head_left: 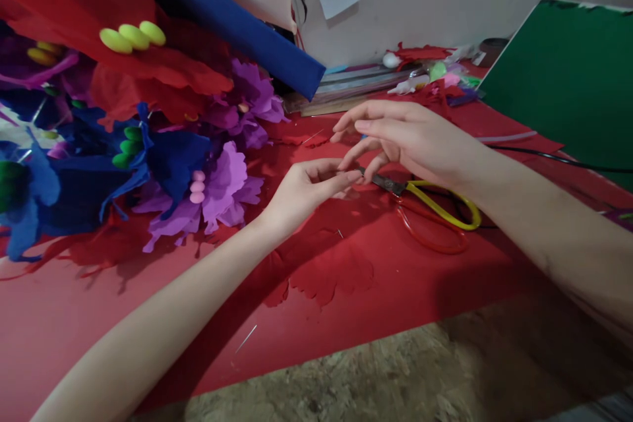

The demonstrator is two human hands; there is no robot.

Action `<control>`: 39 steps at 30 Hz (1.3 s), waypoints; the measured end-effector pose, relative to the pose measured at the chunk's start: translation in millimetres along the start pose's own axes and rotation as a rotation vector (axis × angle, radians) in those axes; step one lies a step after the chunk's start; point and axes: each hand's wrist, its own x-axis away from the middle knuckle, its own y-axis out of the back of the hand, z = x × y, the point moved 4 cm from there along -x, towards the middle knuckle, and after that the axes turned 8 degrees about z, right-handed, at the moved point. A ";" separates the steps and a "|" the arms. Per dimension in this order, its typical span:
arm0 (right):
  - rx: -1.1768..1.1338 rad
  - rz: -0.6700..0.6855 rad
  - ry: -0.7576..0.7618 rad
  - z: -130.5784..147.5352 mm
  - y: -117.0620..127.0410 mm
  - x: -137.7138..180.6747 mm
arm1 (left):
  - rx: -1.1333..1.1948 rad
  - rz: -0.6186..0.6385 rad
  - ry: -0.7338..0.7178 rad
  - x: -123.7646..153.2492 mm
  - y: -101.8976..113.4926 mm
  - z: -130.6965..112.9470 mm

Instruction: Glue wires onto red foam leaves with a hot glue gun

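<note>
My left hand (309, 191) reaches in over the red tabletop, thumb and fingers pinched together. Whatever lies between those fingertips is too small to make out. Just above and to the right is my right hand (408, 135), its fingers loosely bent and apart, with nothing visible in them. A pair of scissors (394, 186) with one yellow and one red handle lies below my right hand, blades pointing toward my left fingertips. Nearer me, a red scalloped petal piece (331, 273) rests flat on the table. A thin needle-like piece (246, 338) lies close to the front edge.
Large red, blue and purple flowers (225, 188) with bead-like centres crowd the left side. Above them juts a blue board (247, 26). A green panel (568, 79) leans at the right, a black cable (548, 156) before it. Assorted craft supplies (435, 76) line the back.
</note>
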 end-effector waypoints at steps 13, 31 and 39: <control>0.033 -0.153 0.076 6.2 10.6 1.7 | 0.010 0.029 0.154 3.8 -6.4 2.5; 0.256 -0.093 0.036 5.5 17.3 2.1 | -0.047 -0.055 0.078 3.1 -1.8 -2.5; 0.712 0.201 0.054 -0.6 6.3 2.1 | 0.045 -0.030 0.020 -0.1 0.1 4.5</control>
